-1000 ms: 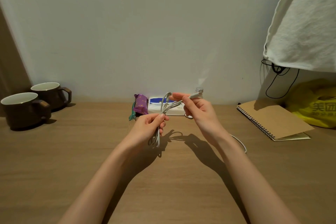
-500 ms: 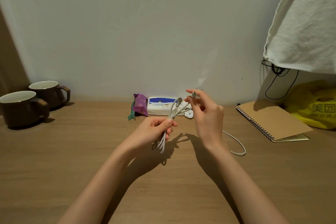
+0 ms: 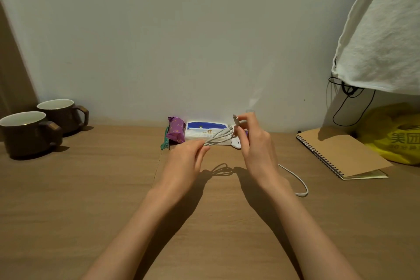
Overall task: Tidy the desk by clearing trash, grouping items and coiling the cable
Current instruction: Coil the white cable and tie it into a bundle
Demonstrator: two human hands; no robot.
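Observation:
A white cable (image 3: 217, 138) is gathered into several loops above the middle of the wooden desk (image 3: 91, 188). My left hand (image 3: 184, 161) pinches one end of the bundle between thumb and fingers. My right hand (image 3: 254, 143) holds the other side and pinches the cable's plug end, which sticks up above its fingers. A loose tail of the same cable (image 3: 297, 182) trails from under my right wrist and lies curved on the desk to the right.
Two dark mugs (image 3: 31, 132) stand at the far left. A purple packet (image 3: 175, 130), a green clip (image 3: 164, 143) and a white-blue tissue pack (image 3: 204, 129) lie by the wall. A small white object (image 3: 236, 143) lies by the tissues. A brown spiral notebook (image 3: 341, 154) and yellow bag (image 3: 395, 136) sit right, under hanging white cloth (image 3: 384, 29).
The bundle has turned from hanging down under my left hand to lying across between both hands. My right hand has brought the plug end down and closer to the loops.

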